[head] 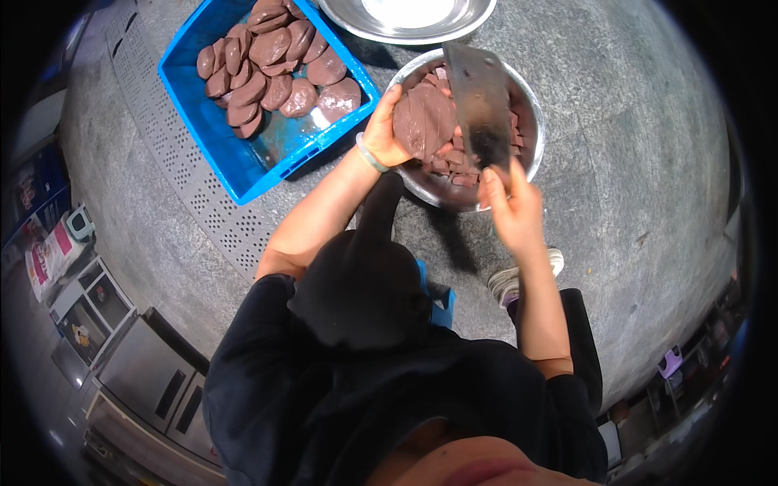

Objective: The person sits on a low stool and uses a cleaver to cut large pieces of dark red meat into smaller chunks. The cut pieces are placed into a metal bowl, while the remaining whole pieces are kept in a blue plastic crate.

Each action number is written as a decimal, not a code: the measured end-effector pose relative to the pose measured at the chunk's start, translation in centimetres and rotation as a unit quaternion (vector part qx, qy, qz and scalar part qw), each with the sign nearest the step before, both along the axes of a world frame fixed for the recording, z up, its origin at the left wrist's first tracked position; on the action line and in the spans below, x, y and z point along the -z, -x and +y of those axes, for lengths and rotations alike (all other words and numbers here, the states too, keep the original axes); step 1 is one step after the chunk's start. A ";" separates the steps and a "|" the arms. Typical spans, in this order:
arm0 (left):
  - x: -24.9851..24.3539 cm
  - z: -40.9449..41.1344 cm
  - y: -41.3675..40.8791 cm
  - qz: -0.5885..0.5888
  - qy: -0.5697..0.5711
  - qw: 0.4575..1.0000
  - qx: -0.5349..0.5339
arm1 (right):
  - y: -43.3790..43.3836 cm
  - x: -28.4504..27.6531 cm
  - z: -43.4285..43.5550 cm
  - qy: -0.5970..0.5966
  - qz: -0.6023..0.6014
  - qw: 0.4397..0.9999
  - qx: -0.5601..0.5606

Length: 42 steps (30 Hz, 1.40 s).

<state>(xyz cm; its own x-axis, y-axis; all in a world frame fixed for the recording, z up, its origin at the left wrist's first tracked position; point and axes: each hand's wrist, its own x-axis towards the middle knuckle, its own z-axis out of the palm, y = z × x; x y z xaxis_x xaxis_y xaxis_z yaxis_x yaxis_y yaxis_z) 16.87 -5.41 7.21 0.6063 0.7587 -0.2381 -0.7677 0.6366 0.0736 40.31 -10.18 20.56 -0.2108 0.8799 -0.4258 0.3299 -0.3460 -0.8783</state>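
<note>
My left hand (389, 130) supports a round, glossy brown slab (423, 121), with its palm beneath it. Several straight cut lines run across the slab. In my right hand (513, 203) is a broad cleaver (480, 109), its dark blade slightly blurred just right of the slab. Both hands are over a round metal basin (535, 130). Small brown cut pieces (453, 161) lie in the basin, partly hidden by the blade and the slab. Whether the blade touches the slab I cannot tell.
A blue plastic crate (213, 155) at the upper left holds several whole brown slabs (270, 47). Beyond the basin is a wide metal bowl (346, 21). A perforated strip (209, 200) crosses the stone-like floor. A blue stool (444, 307) shows beneath me.
</note>
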 end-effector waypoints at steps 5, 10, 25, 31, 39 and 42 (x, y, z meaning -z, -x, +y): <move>-1.5 -0.1 -0.8 -0.029 0.021 0.997 0.064 | -2.4 3.6 4.0 -0.193 -0.181 0.959 -0.103; -3.0 0.2 -2.0 -0.015 0.053 0.993 0.109 | -3.0 6.2 4.1 -0.238 -0.341 0.886 -0.206; -1.7 -0.1 -1.9 0.017 0.036 0.995 0.086 | -1.8 8.4 1.4 -0.194 -0.281 0.931 -0.128; -0.3 -0.1 -1.6 -0.035 0.108 0.990 0.082 | -2.1 8.1 1.3 -0.319 -0.202 0.911 -0.163; 0.7 -1.0 -1.7 0.036 0.092 0.991 0.093 | -1.9 10.6 -0.6 -0.078 -0.259 0.955 -0.118; 1.0 -1.8 -1.7 0.277 0.106 0.947 0.123 | -3.9 12.1 -0.9 -0.001 -0.140 0.989 -0.046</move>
